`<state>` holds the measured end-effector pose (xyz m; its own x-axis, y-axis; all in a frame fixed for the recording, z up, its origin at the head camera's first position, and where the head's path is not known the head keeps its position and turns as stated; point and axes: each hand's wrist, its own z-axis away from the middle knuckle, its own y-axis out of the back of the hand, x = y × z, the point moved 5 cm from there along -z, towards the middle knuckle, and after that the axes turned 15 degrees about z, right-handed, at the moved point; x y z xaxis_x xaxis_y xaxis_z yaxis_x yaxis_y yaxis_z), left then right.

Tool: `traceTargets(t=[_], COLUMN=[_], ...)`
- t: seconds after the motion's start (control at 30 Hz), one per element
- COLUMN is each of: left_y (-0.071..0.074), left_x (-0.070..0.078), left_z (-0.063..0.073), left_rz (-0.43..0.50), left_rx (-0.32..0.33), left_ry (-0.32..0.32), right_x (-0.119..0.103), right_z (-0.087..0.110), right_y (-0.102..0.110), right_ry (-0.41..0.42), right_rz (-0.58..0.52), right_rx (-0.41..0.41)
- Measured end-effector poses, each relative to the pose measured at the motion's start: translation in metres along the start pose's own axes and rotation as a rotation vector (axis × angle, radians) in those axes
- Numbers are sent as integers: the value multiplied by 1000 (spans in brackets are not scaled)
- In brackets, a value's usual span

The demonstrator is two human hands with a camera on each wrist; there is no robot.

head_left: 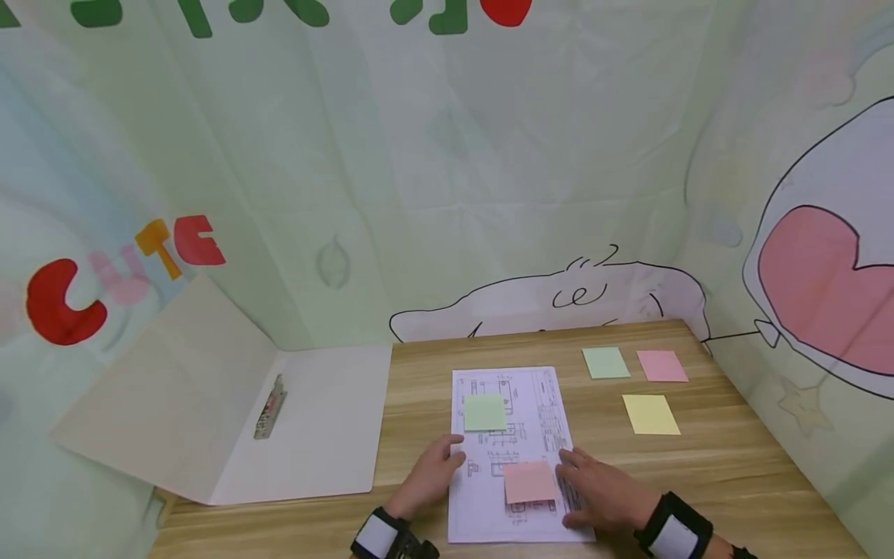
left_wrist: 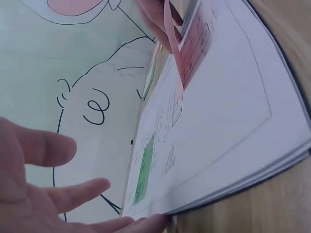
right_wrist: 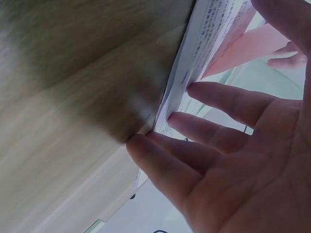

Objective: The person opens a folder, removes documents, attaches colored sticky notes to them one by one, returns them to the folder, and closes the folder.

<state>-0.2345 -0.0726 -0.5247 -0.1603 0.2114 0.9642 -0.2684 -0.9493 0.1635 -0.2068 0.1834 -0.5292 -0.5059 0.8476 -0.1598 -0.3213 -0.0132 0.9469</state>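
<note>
Paper stack (head_left: 513, 450) lies flat mid-surface (head_left: 733, 466), a pink sticky note (head_left: 528, 482) and a green sticky note (head_left: 485, 412) on top. Left hand (head_left: 433, 473) and right hand (head_left: 604, 493) rest at its edges, fingers (right_wrist: 218, 104) straight and apart, gripping nothing.

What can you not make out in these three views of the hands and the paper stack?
- Print on the stack: too small, head view.
- Sheet count: edges blur together, left wrist view.
- Right hand: covers the stack's right edge, head view.
- Pink note: cut off by the frame edge, right wrist view.
</note>
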Motion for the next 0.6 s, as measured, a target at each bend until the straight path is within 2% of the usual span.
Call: traceTargets(t=[0.17, 0.3, 0.43, 0.6], left_y=[7, 11, 12, 7], left_x=[-7, -11, -14, -14], left_z=[-3, -3, -3, -3], left_rz=[174, 340, 480, 611], left_rx=[88, 126, 116, 22], left_ry=[38, 54, 85, 78], right_x=[0, 0, 0, -3], right_z=[-1, -1, -2, -1], right_y=[0, 0, 1, 2], right_ry=[-6, -12, -13, -6], right_rz=[-22, -21, -14, 2], right_rx=[-7, -3, 1, 12])
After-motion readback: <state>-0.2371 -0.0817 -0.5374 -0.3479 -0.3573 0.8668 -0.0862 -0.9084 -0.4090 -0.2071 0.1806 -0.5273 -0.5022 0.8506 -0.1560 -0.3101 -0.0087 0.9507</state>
